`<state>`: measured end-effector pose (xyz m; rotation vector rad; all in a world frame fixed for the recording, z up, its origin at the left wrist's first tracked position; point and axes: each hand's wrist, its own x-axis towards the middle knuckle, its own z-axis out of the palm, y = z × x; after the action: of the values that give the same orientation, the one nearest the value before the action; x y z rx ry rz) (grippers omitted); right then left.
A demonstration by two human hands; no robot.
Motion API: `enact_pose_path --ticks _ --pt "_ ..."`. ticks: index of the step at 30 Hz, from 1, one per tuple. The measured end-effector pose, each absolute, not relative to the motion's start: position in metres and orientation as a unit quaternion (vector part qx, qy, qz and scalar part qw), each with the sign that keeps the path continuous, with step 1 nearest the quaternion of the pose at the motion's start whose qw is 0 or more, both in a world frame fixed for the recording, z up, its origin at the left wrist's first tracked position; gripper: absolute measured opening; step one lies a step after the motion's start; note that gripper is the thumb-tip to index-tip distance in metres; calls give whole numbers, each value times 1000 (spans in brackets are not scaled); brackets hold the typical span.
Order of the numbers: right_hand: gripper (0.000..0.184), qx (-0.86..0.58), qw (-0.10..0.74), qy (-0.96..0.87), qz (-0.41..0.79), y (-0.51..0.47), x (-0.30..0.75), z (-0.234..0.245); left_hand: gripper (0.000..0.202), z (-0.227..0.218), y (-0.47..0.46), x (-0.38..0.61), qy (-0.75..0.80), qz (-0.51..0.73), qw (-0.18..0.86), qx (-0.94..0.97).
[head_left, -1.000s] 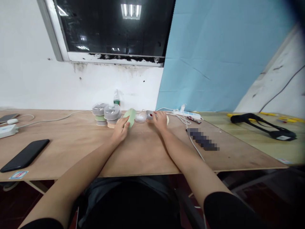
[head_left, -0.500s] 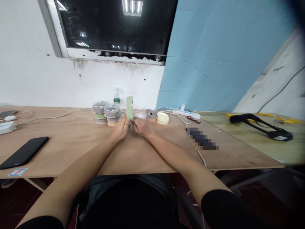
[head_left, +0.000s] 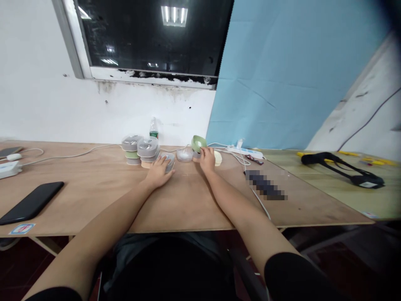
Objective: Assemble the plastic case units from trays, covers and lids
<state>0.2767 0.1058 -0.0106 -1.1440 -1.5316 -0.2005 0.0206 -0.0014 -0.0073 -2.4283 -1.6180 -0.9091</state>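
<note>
My right hand (head_left: pixel 207 160) pinches the edge of a green square plastic container (head_left: pixel 196 143), tilted with its hollow towards me, above the back of the table. Below and beside it, partly hidden by that hand, is a grey piece; a cream container (head_left: pixel 218 158) shows just to the right. My left hand (head_left: pixel 157 173) lies with fingers apart beside and partly over a low grey container (head_left: pixel 169 157) with a clear lid. Between the hands rests a clear plastic lid (head_left: pixel 184 155). Stacks of lidded containers (head_left: pixel 148 147) stand behind my left hand.
A water bottle (head_left: pixel 153 128) stands against the wall. A black phone (head_left: pixel 33 202) lies at the left. On the right are a power strip (head_left: pixel 246 151), white cables, a pixelated dark object (head_left: pixel 265 184) and a black strapped device (head_left: pixel 344 167) on the neighbouring surface.
The green container has moved right in my right hand and turned to show its hollow. My left hand has let go of it and come down on the grey lidded container.
</note>
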Motion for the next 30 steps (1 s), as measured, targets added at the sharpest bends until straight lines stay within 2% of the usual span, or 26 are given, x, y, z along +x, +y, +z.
enact_pose_path --ticks 4,7,16,19,25,30 --pt "30 -524 574 -625 -76 116 288 -16 68 -11 -1 19 -546 -237 14 -804" --pt "28 -535 569 -621 -60 121 292 -19 67 -10 -2 21 -545 -234 30 -805" --pt "35 -559 520 -646 -27 133 292 -29 36 5 -9 25 -528 -340 114 -770" --pt "37 -554 515 -653 -32 135 292 -32 38 6 -11 25 -520 -331 111 -779" --pt "41 -551 509 -660 -41 135 291 -33 53 -3 -7 24 -551 -240 104 -792" --pt "47 -525 504 -685 -20 136 291 -32 59 -8 -2 22 -555 -232 86 -795"
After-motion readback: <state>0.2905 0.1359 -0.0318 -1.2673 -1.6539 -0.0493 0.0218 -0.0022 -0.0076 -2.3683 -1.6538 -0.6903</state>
